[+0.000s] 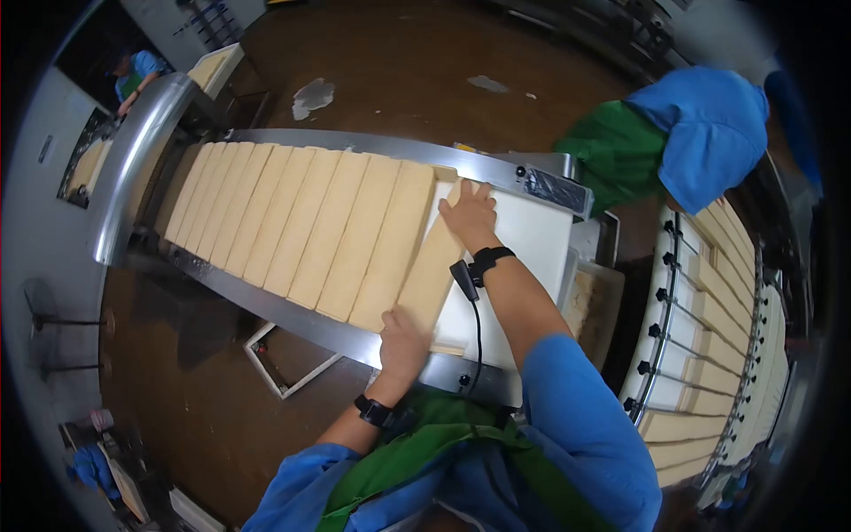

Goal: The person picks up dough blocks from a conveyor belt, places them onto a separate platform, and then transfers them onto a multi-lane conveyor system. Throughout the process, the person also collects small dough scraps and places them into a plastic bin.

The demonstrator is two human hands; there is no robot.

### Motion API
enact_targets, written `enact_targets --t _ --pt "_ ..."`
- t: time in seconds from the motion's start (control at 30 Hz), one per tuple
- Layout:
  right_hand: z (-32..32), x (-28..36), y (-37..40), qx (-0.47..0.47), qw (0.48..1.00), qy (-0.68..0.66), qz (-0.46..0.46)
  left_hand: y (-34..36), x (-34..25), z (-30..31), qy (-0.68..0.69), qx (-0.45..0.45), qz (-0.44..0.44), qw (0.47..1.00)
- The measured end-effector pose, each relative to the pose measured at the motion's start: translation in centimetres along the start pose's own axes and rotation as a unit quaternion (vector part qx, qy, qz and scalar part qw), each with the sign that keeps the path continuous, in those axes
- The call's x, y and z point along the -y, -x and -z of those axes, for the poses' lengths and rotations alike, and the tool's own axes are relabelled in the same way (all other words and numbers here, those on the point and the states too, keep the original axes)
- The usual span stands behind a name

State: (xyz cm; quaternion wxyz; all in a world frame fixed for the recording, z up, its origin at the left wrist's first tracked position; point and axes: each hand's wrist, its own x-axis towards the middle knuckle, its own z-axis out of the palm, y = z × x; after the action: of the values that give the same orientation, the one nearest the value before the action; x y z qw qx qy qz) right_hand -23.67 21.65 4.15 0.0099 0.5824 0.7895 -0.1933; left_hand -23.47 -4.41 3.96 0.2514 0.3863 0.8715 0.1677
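A long pale-yellow slab (432, 273) lies slantwise across the conveyor, at the end of a row of similar slabs (306, 230). My right hand (470, 217) grips its far end, fingers bent over the top and edge. At the near end my left hand (403, 344) holds the slab, thumb and fingers closed around it. The slab's near corner is right by the last slab of the row, and a narrow gap opens between them toward the far end. White conveyor surface (523, 257) shows to the right of it.
Metal side rails (346, 139) edge the conveyor, which passes under a curved steel hood (146, 160) at left. A co-worker in blue and green (700, 124) bends over at the upper right. Beside them runs a second line of slabs (709, 328) with rods and black knobs.
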Motion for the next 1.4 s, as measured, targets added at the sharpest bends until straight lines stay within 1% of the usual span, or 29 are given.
enact_targets --t 0.03,0.13,0.23,0.27,0.33,0.37,0.4,0.43,0.47,0.5,0.57,0.6,0.7,0.73,0.8,0.83,0.87,0.9,0.97,1.07,1.2,1.27,1.4 --pt "0.5 -1.1 0.4 -0.016 1.000 -0.004 -0.026 -0.1 0.0 -0.2 0.003 -0.008 -0.013 1.000" --pt "4.2 -6.9 1.9 -0.007 0.990 -0.047 -0.135 -1.1 -0.1 -0.4 0.025 0.006 -0.148 0.989" --pt "4.6 -13.9 3.1 -0.103 0.981 -0.070 -0.152 -2.2 -3.0 1.3 0.098 0.139 -0.151 0.974" --pt "2.8 -16.3 3.0 -0.159 0.977 -0.058 -0.131 -3.0 -2.7 -0.9 0.082 0.142 -0.188 0.968" --pt "4.3 -17.6 4.7 -0.088 0.977 -0.022 -0.191 -2.9 -5.2 -2.1 -0.022 0.140 -0.135 0.981" --pt "2.8 -19.8 4.9 -0.155 0.966 -0.059 -0.199 -2.7 -7.0 -1.7 -0.042 0.138 -0.149 0.978" --pt "4.6 -20.3 7.4 -0.192 0.927 -0.211 -0.243 -2.6 -7.9 -2.1 -0.024 0.120 -0.177 0.977" --pt "4.0 -22.3 8.1 -0.246 0.886 -0.272 -0.284 -2.4 -8.4 -3.1 0.002 0.064 -0.232 0.971" --pt "4.5 -24.5 9.7 -0.277 0.869 -0.285 -0.294 -1.7 -10.1 -3.1 0.012 0.050 -0.246 0.968" --pt "5.3 -26.6 11.7 -0.307 0.853 -0.298 -0.300 -1.1 -11.6 -3.8 0.026 0.041 -0.295 0.954" --pt "9.1 -29.3 17.3 -0.362 0.805 -0.328 -0.338 0.3 -14.0 -5.0 0.060 0.017 -0.374 0.925" --pt "11.1 -30.6 20.1 -0.387 0.781 -0.343 -0.349 1.3 -15.6 -5.6 0.094 0.031 -0.402 0.910" --pt "15.2 -35.8 27.3 -0.401 0.735 -0.353 -0.418 5.7 -21.5 -6.2 0.103 0.109 -0.460 0.875" --pt "15.7 -37.9 29.0 -0.391 0.736 -0.325 -0.447 7.0 -23.2 -6.8 0.133 0.111 -0.503 0.847" --pt "16.0 -42.8 31.4 -0.365 0.738 -0.270 -0.499 9.3 -26.1 -8.0 0.141 0.132 -0.552 0.811" --pt "16.1 -45.4 32.2 -0.310 0.768 -0.219 -0.516 10.3 -27.4 -8.5 0.144 0.142 -0.573 0.794" --pt "16.1 -48.2 32.7 -0.253 0.793 -0.168 -0.528 11.3 -28.8 -8.6 0.131 0.196 -0.560 0.795" --pt "15.9 -50.8 33.0 -0.193 0.813 -0.116 -0.536 11.5 -30.0 -9.1 0.142 0.223 -0.569 0.779" --pt "15.0 -55.8 32.9 -0.190 0.820 -0.099 -0.531 11.8 -31.9 -9.9 0.161 0.277 -0.584 0.746" --pt "15.9 -59.4 33.0 -0.177 0.821 -0.109 -0.532 12.3 -33.7 -11.3 0.127 0.349 -0.583 0.722" --pt "15.8 -62.0 32.6 -0.153 0.820 -0.142 -0.532 12.5 -34.3 -13.3 0.097 0.322 -0.599 0.727" --pt "15.4 -62.7 32.8 -0.185 0.823 -0.110 -0.526 12.6 -34.5 -13.9 0.087 0.325 -0.588 0.735" --pt "15.4 -63.5 33.2 -0.239 0.822 -0.064 -0.512 13.5 -35.9 -15.1 0.099 0.355 -0.569 0.735"
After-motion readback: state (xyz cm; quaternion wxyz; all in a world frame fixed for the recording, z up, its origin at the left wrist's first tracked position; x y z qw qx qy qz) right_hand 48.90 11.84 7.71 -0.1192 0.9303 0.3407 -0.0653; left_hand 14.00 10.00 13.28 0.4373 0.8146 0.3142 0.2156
